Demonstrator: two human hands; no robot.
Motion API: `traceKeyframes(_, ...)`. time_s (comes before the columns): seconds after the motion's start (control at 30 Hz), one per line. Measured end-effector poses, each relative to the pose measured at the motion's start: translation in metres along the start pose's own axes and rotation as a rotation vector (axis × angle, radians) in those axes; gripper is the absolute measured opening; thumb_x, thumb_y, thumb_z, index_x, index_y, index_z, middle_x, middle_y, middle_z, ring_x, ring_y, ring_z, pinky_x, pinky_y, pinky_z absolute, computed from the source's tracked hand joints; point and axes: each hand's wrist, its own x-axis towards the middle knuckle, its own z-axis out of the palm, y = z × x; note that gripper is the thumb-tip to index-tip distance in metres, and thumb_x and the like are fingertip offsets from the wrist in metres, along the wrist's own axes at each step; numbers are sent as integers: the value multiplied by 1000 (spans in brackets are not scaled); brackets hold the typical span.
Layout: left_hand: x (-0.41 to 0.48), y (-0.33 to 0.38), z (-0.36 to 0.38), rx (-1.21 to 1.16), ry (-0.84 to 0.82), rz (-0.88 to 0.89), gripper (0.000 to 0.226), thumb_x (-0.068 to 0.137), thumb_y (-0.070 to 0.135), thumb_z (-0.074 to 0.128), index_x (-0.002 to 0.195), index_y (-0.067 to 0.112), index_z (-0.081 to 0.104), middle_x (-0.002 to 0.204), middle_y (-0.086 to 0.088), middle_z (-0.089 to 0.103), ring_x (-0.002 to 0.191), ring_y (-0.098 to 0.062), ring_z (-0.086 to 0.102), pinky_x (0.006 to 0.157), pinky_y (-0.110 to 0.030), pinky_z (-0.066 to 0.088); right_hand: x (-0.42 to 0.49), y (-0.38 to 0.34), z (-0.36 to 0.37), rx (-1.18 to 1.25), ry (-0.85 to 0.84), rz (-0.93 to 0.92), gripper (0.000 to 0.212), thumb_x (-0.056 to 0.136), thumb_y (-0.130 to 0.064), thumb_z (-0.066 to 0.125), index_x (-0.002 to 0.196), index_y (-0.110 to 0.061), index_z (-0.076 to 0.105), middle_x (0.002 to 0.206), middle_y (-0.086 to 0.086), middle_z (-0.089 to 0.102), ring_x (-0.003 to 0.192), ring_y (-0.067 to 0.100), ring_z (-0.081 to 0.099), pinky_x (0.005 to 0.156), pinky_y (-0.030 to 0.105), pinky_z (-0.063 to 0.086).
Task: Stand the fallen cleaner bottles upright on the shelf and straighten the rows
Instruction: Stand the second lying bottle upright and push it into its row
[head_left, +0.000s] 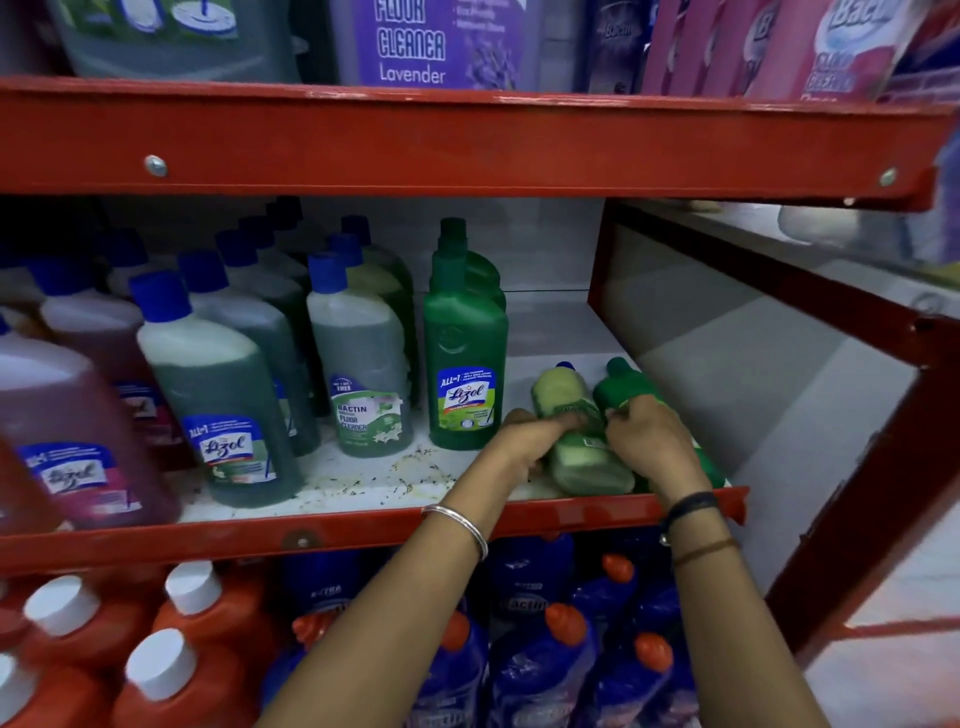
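Two cleaner bottles lie on their sides at the front right of the middle shelf. The pale green bottle has a blue cap pointing to the back; my left hand is wrapped around its left side. Beside it on the right lies a dark green bottle, cap also to the back, with my right hand gripping its body. Left of them a dark green Lizol bottle stands upright, with more behind it.
Rows of upright blue-capped green bottles and pink Lizol bottles fill the shelf's left. Bare shelf lies behind the fallen bottles. A red frame post bounds the right. Orange and blue bottles stand on the shelf below.
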Motion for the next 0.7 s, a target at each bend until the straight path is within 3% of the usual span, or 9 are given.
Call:
traceKeyframes(0.03, 0, -2, 0, -34, 2, 25, 62, 71, 41, 72, 115, 5, 47, 96, -8, 61, 58, -13, 54, 31, -12, 35, 1, 2, 0, 39, -11, -2, 33, 93, -25, 43, 106, 2, 58, 110, 22, 61, 91, 33, 54, 79, 34, 43)
traceKeyframes(0.1, -1, -5, -3, -35, -24, 53, 74, 61, 50, 74, 115, 5, 53, 102, -8, 67, 73, -18, 64, 44, -16, 45, 2, 4, 1, 140, -30, -1, 36, 92, -31, 46, 106, -1, 60, 102, 17, 63, 85, 29, 55, 79, 35, 46)
traceKeyframes(0.17, -11, -6, -10, 21, -84, 108, 56, 66, 48, 73, 103, 7, 63, 93, -7, 71, 74, -15, 67, 53, -21, 47, -2, 4, -1, 392, -87, 25, 37, 89, -34, 53, 105, -2, 61, 92, 11, 66, 81, 26, 61, 77, 34, 50)
traceKeyframes(0.23, -24, -8, -22, 59, -151, 188, 25, 79, 33, 68, 88, 10, 65, 79, -1, 70, 60, -4, 66, 49, -15, 47, -11, 3, -7, 691, -188, 34, 36, 84, -30, 64, 105, 0, 64, 88, 8, 71, 78, 22, 69, 71, 31, 56)
traceKeyframes(0.27, -32, -8, -28, 63, -177, 223, 17, 82, 27, 66, 87, 11, 65, 79, 1, 69, 58, -1, 66, 48, -12, 47, -17, 3, -10, 780, -236, 6, 34, 82, -26, 67, 105, -1, 65, 90, 9, 73, 77, 20, 72, 65, 29, 57)
traceKeyframes(0.33, -48, -12, -45, 97, -194, 299, 23, 82, 24, 66, 100, 9, 64, 93, -3, 71, 75, -6, 69, 58, -13, 50, -32, -2, -11, 870, -284, -92, 28, 80, -15, 68, 104, -3, 64, 94, 9, 73, 72, 12, 73, 57, 21, 56)
traceKeyframes(0.4, -63, -18, -62, 117, -181, 360, 35, 81, 20, 67, 113, 8, 60, 110, -8, 69, 94, -16, 67, 73, -22, 54, -45, -12, -7, 888, -279, -181, 28, 77, -6, 70, 104, -5, 63, 99, 9, 71, 76, 12, 72, 61, 22, 58)
traceKeyframes(0.53, -90, -33, -100, 140, -59, 500, 40, 82, 10, 65, 120, 11, 53, 111, -1, 64, 96, -9, 61, 82, -20, 52, -66, -44, 11, 780, -201, -380, 53, 68, -5, 78, 116, -5, 56, 109, 7, 67, 92, 19, 66, 77, 33, 57)
traceKeyframes(0.7, -99, -44, -143, 223, 208, 546, 51, 81, 10, 62, 126, 23, 43, 115, 2, 60, 103, -13, 57, 94, -36, 48, -80, -94, 45, 690, -167, -530, 56, 65, -9, 81, 113, -12, 52, 104, -2, 64, 91, 10, 64, 70, 18, 54)
